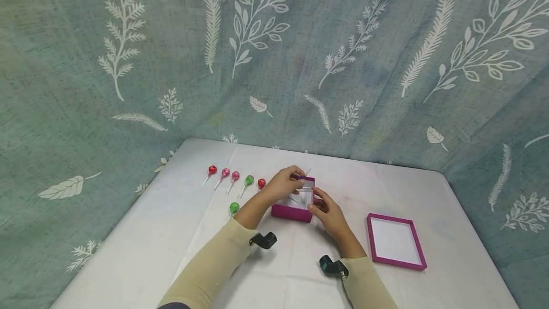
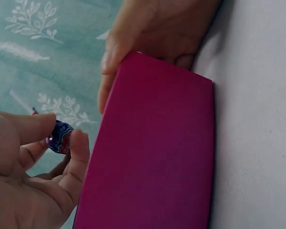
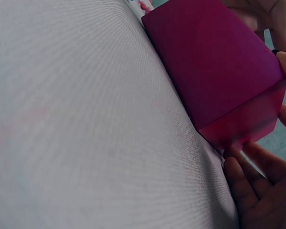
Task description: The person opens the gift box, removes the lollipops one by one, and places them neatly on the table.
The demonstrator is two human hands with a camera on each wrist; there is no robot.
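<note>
Over the open magenta box (image 1: 291, 212), my left hand (image 1: 280, 185) pinches a lollipop in a dark blue and purple wrapper (image 2: 59, 137) between thumb and fingers. The box has a white inside, where thin white sticks (image 1: 293, 199) show; much of the interior is hidden by the left hand. My right hand (image 1: 330, 216) grips the box at its right side, thumb up by the rim and fingers against the outer wall (image 3: 248, 119).
Left of the box lie several wrapped lollipops in a row, among them a red one (image 1: 212, 169), a pink one (image 1: 225, 172) and a green one (image 1: 249, 180). Another green lollipop (image 1: 234, 207) lies nearer. The magenta-rimmed lid (image 1: 396, 242) lies inside-up at right on the white tablecloth (image 1: 433, 204).
</note>
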